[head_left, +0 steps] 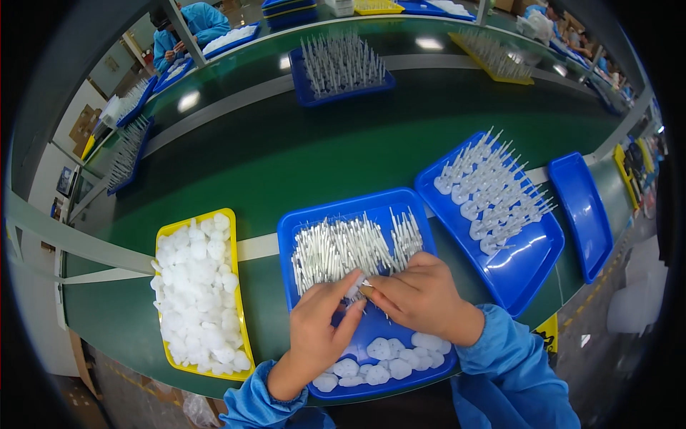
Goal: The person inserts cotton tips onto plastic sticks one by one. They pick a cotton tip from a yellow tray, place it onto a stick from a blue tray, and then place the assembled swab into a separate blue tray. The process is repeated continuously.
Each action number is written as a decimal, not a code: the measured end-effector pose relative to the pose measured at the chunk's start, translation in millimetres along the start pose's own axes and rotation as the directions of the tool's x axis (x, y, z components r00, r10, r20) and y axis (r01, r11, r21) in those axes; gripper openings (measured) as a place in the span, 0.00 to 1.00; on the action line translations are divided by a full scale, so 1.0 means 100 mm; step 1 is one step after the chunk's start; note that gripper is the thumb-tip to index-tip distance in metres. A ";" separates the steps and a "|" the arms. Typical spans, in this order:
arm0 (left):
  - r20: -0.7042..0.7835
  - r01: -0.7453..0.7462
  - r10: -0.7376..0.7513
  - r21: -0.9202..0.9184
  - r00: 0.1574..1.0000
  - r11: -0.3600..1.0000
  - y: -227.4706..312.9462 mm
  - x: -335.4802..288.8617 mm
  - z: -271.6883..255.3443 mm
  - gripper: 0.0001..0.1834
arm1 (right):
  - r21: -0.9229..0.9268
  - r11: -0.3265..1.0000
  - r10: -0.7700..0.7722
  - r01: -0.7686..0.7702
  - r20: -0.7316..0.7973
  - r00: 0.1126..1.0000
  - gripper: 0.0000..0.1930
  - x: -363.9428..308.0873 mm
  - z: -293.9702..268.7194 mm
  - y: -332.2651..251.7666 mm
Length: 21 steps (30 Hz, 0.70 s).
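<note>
My left hand (314,332) pinches a small white plastic piece (354,288) between thumb and forefinger. Right against it, my right hand (423,297) has its thumb and fingers pressed together; what they grip is too small and covered to make out. Both hands are above a blue tray (284,247). Many thin white rods (336,250) lie packed in its far half, with a smaller bunch (406,234) to their right. Along the tray's near edge lie several flat, translucent white discs (386,352).
A yellow tray (245,322) heaped with white plastic discs (196,293) stands at left. On the right, a blue tray (525,266) holds rows of discs with upright rods (493,189), beside another blue tray (582,214). More rod-filled trays (339,96) stand across the green belt (264,157). A co-worker (204,25) sits far left.
</note>
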<state>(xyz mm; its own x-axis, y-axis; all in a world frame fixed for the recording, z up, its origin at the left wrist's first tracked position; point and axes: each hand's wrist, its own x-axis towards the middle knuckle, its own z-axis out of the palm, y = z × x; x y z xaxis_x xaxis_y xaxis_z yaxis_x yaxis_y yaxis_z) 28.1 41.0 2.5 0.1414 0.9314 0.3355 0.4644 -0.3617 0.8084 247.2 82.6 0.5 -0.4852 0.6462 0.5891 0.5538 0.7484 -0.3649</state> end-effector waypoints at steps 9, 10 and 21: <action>-0.114 0.034 -0.074 -0.318 0.991 0.948 -0.21 -0.01 0.02 0.28 | -0.033 0.999 -0.020 0.019 -0.024 1.000 0.23 0.12 -0.19 -0.04; -0.107 0.027 -0.056 -0.259 0.993 0.966 -0.19 -0.03 -0.01 0.29 | -0.010 0.999 -0.032 0.032 -0.038 0.999 0.24 0.10 -0.18 -0.05; -0.082 0.016 -0.039 -0.260 0.996 0.965 -0.19 -0.02 -0.05 0.34 | -0.108 0.985 -0.125 0.132 0.070 0.990 0.23 0.02 -0.14 -0.11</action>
<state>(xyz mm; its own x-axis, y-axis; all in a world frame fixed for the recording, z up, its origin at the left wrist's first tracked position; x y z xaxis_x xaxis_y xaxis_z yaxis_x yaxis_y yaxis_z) 14.5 45.6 -11.3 0.0511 0.9381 0.3425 0.2233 -0.3450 0.9116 249.5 73.5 16.3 -0.5969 0.5565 0.5779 0.5549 0.8066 -0.2037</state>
